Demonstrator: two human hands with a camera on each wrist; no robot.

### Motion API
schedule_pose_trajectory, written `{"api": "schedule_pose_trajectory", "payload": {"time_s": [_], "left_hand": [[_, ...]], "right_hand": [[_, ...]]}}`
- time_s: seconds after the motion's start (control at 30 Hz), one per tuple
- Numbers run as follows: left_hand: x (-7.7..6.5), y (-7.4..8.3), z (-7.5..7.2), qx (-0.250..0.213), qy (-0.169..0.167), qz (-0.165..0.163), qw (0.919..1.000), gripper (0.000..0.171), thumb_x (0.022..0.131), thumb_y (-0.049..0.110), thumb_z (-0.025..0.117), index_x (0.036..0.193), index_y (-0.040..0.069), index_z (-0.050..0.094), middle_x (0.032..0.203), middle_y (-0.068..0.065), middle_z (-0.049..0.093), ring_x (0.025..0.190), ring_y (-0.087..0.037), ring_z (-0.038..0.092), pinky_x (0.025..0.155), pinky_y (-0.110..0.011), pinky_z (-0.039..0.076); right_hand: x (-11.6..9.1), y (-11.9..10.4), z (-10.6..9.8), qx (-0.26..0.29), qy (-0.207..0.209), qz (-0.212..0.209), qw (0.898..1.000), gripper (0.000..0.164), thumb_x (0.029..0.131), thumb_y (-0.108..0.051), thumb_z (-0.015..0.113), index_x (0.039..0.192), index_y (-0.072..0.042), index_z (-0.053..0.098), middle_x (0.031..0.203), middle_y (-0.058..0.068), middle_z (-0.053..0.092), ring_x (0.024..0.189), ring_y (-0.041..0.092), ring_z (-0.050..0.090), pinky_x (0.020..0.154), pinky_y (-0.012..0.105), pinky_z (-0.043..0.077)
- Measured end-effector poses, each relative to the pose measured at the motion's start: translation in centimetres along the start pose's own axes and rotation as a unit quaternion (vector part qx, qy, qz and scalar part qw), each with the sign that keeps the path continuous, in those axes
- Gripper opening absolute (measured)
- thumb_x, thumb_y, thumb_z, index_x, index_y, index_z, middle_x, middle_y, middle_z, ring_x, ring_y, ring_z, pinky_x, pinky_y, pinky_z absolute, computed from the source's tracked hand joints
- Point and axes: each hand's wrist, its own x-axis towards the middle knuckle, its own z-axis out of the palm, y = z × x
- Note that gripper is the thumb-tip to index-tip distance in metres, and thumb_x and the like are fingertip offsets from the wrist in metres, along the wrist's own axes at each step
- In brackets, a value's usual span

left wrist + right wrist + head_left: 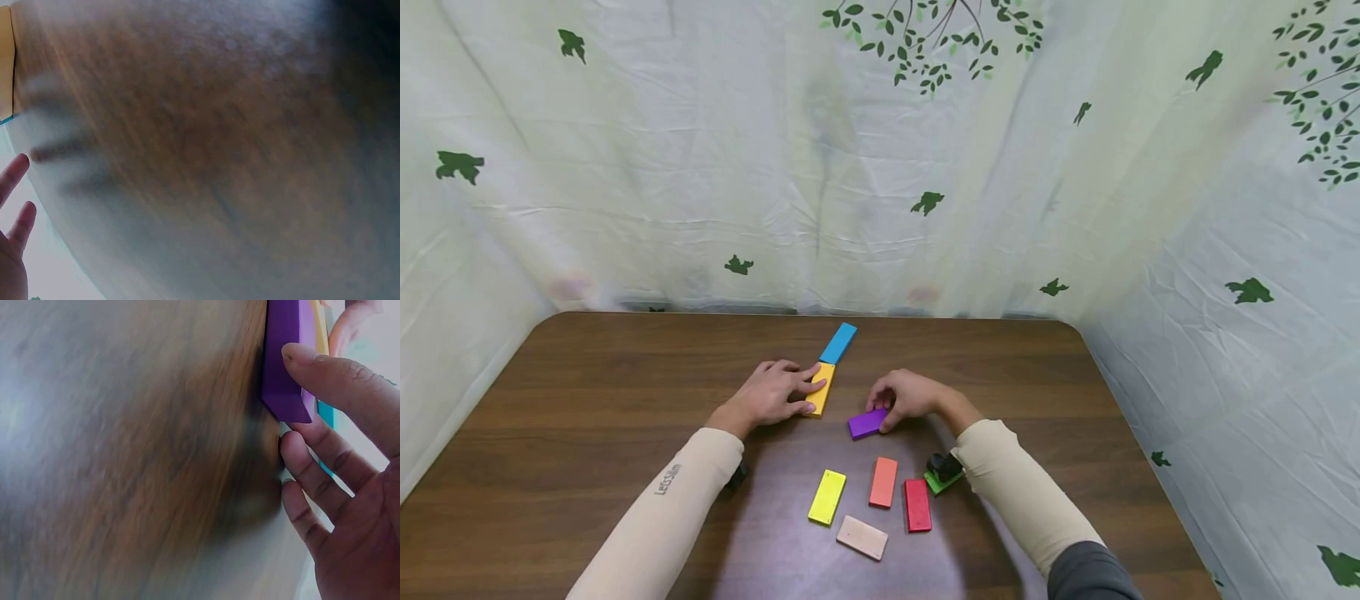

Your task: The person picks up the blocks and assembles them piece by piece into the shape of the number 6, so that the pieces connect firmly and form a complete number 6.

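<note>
Left hand is resting with spread fingers on an orange-yellow rectangular block in the head view, while the right hand is pinching a purple rectangular block just above or on the brown wood-grain bench. From the left wrist, two fingers are showing apart, touching nothing visible. From the right wrist, the thumb is pressing the purple block near one end, so an off-centre pinch could be letting it swivel.

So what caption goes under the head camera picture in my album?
Left hand on the orange block, right hand pinching the purple block, blue block farthest away.
</note>
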Motion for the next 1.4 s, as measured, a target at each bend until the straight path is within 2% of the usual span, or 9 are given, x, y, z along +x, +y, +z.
{"api": "schedule_pose_trajectory", "payload": {"time_s": [0.23, 0.47, 0.87, 1.4], "left_hand": [[0.0, 0.0, 0.0, 0.0, -0.001, 0.001, 1.0, 0.052, 0.09, 0.038, 0.065, 0.138, 0.02, 0.054, 0.15, -0.006, 0.041, 0.128, -0.04, 0.042, 0.102, -0.059, 0.03], [0.1, 0.0, 0.0, -0.003, -0.001, -0.001, 1.0, 0.052, 0.09, 0.039, 0.065, 0.137, 0.021, 0.055, 0.15, -0.007, 0.041, 0.128, -0.04, 0.042, 0.102, -0.059, 0.03], [0.1, 0.0, 0.2, -0.009, 0.0, -0.002, 1.0, 0.051, 0.09, 0.038, 0.066, 0.136, 0.021, 0.056, 0.149, -0.007, 0.042, 0.127, -0.04, 0.042, 0.101, -0.059, 0.03], [0.2, -0.2, 0.2, -0.01, 0.002, -0.004, 0.9999, 0.052, 0.089, 0.038, 0.066, 0.137, 0.02, 0.055, 0.15, -0.008, 0.041, 0.127, -0.041, 0.042, 0.101, -0.06, 0.03]], "right_hand": [[0.8, -0.9, 0.3, 0.001, -0.007, 0.01, 1.0, 0.025, 0.076, -0.016, 0.084, 0.097, -0.015, 0.072, 0.083, -0.006, 0.06, 0.078, 0.011, 0.053, 0.069, 0.022, 0.045], [1.9, -1.4, 0.8, -0.015, -0.002, -0.018, 1.0, 0.026, 0.074, -0.018, 0.085, 0.097, -0.013, 0.072, 0.081, -0.006, 0.061, 0.077, 0.009, 0.053, 0.069, 0.021, 0.045], [2.8, -2.8, 1.7, -0.02, 0.003, -0.015, 1.0, 0.026, 0.075, -0.02, 0.085, 0.097, -0.014, 0.072, 0.081, -0.007, 0.06, 0.076, 0.008, 0.052, 0.068, 0.019, 0.044], [3.5, -3.8, 2.1, -0.026, 0.005, 0.016, 1.0, 0.026, 0.075, -0.023, 0.085, 0.096, -0.015, 0.072, 0.08, -0.008, 0.062, 0.074, 0.007, 0.053, 0.065, 0.019, 0.045]]}}
